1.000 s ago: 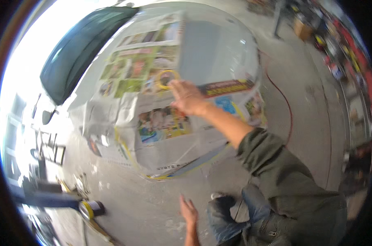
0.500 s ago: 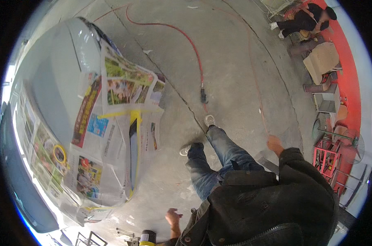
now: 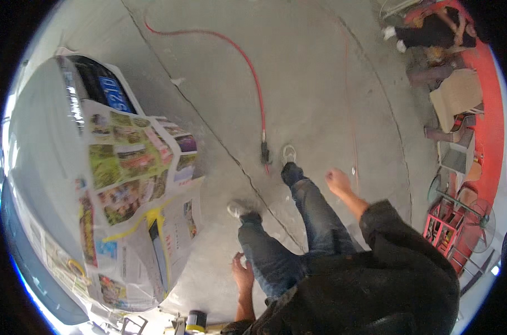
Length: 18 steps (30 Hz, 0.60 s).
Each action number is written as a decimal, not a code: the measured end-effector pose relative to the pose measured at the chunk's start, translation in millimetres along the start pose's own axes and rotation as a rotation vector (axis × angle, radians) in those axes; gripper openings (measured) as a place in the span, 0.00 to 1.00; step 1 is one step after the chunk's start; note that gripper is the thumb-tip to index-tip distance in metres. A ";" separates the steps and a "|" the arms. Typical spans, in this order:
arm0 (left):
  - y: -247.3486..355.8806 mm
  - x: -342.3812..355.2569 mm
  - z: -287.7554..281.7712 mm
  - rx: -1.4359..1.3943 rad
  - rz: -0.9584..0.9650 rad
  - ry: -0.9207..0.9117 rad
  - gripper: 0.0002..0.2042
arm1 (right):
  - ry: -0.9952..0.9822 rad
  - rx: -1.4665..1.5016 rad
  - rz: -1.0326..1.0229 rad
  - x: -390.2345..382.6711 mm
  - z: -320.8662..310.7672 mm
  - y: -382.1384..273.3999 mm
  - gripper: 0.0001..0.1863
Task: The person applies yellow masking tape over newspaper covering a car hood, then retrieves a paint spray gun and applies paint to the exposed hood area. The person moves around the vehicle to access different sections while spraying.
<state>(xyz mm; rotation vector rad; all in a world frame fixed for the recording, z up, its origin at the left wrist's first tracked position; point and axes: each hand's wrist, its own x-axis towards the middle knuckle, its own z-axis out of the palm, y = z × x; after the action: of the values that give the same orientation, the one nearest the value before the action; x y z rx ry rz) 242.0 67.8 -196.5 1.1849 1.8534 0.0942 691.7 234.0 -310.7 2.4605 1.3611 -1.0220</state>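
Note:
My left hand (image 3: 243, 273) hangs beside my left thigh, its fingers loosely bent and apart with nothing visible in them. Out ahead of my right leg, my right hand (image 3: 338, 182) is curled into a loose fist, slightly blurred, and no object shows in it. Both hands are in the air and touch nothing. To my left stands a pale car (image 3: 38, 128), nearest to my left hand. Newspaper sheets (image 3: 133, 162) cover its corner and side, and yellow masking tape (image 3: 136, 228) runs along their edges.
A red hose (image 3: 246, 60) with a dark fitting (image 3: 265, 152) lies on the concrete floor ahead. On the right are a red rack (image 3: 443, 224), a standing fan (image 3: 484, 221), a chair (image 3: 460, 95) and a seated person (image 3: 432, 29). A dark can (image 3: 196, 319) stands at lower left.
I have stepped forward along the car, and my feet have swapped lead. My right hand has swung forward and inward; my left hand has come in beside my thigh. The car's blue plate now shows.

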 end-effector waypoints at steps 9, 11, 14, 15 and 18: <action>18.4 92.4 79.5 -0.048 -0.702 -0.066 0.44 | -0.360 -0.034 0.008 300.8 334.9 -103.8 0.35; -13.5 84.9 89.8 -0.107 -0.662 -0.105 0.53 | -0.328 -0.017 0.118 337.4 375.3 -104.5 0.37; -8.9 89.0 105.0 0.194 -0.333 0.185 0.38 | -0.204 -0.053 0.144 357.3 396.5 -109.6 0.40; -6.1 86.9 98.2 0.170 -0.441 0.072 0.39 | -0.228 -0.051 0.139 334.9 398.0 -123.6 0.40; 30.8 77.1 86.0 0.055 -0.631 -0.110 0.43 | -0.329 0.079 0.107 301.8 328.1 -131.8 0.37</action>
<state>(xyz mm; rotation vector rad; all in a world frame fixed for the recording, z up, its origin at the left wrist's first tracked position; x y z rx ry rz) 314.8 110.1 -281.4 0.5803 2.0531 -0.3689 533.3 377.6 -723.5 2.2568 1.0944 -1.4010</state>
